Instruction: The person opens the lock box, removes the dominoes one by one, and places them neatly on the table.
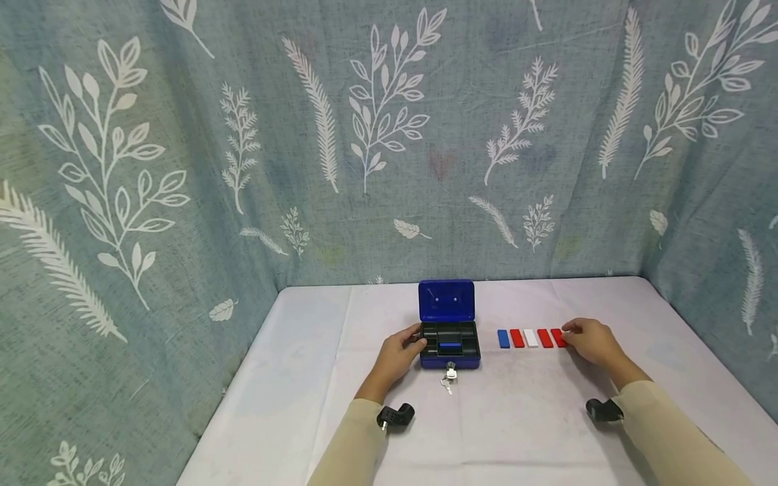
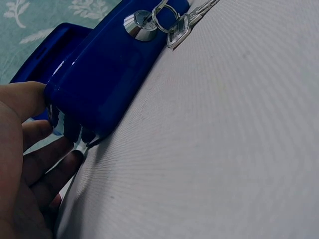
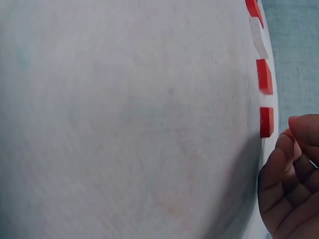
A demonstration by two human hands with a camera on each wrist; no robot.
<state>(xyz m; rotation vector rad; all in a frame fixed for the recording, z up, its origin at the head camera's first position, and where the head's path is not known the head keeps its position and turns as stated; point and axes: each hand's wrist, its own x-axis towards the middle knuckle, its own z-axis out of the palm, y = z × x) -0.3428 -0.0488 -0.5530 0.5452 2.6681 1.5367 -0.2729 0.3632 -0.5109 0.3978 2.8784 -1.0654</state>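
A blue metal cash box (image 1: 450,363) stands with its lid (image 1: 446,300) raised. Inside is a black compartment tray (image 1: 430,331), with a blue block (image 1: 450,345) in its middle part. My left hand (image 1: 395,354) rests against the box's left side, thumb at the rim, fingers loosely along the wall. To the right of the box lie a blue block (image 1: 503,339), a white block (image 1: 531,338) and several red blocks (image 1: 517,338) in a row. My right hand (image 1: 595,341) is at the rightmost red block (image 3: 266,122), fingertips beside it and loosely bent; any contact is unclear.
Keys (image 1: 447,383) hang from the lock (image 2: 141,25) on the box's front. A white cloth (image 1: 498,432) covers the table. Behind and at both sides hangs a leaf-patterned curtain (image 1: 425,223).
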